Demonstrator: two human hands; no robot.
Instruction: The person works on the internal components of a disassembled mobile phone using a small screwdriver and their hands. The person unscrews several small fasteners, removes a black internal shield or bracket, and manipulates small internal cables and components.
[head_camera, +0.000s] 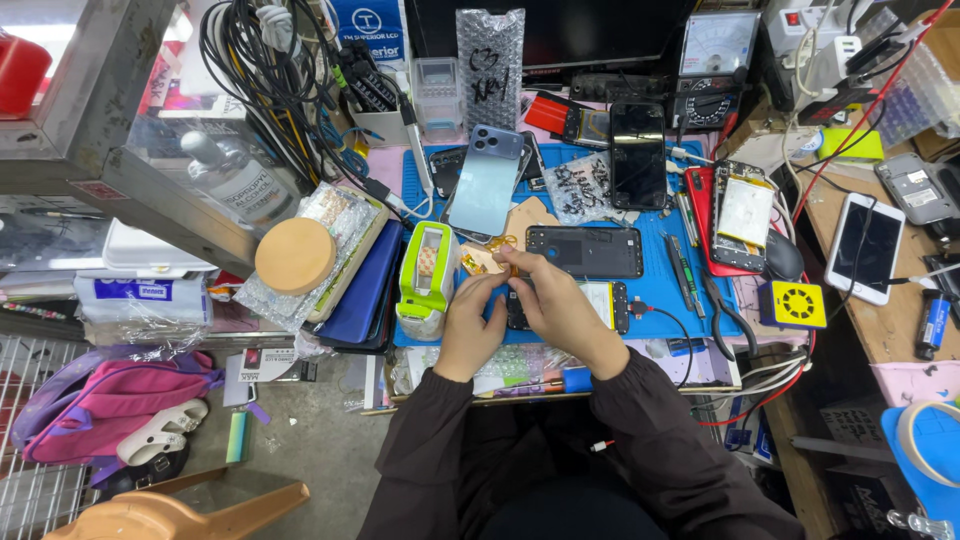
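My left hand (471, 318) and my right hand (556, 303) meet over the blue work mat (660, 275), fingers pinched together on a strip of amber tape (483, 259) and a small part. Under my right hand lies an opened phone (608, 304) with a yellow-white battery showing. A green and white tape dispenser (426, 276) stands just left of my left hand. A black phone back cover (586, 250) lies just beyond my fingers.
Behind are a light-blue phone (485, 180), a black phone (638, 153) and an opened red phone (735, 215). A white phone (866, 247) and yellow square device (793, 304) sit right. Tweezers and tools (690, 262) lie on the mat. A round tan disc (295, 255) and cable bundle (265, 70) are left.
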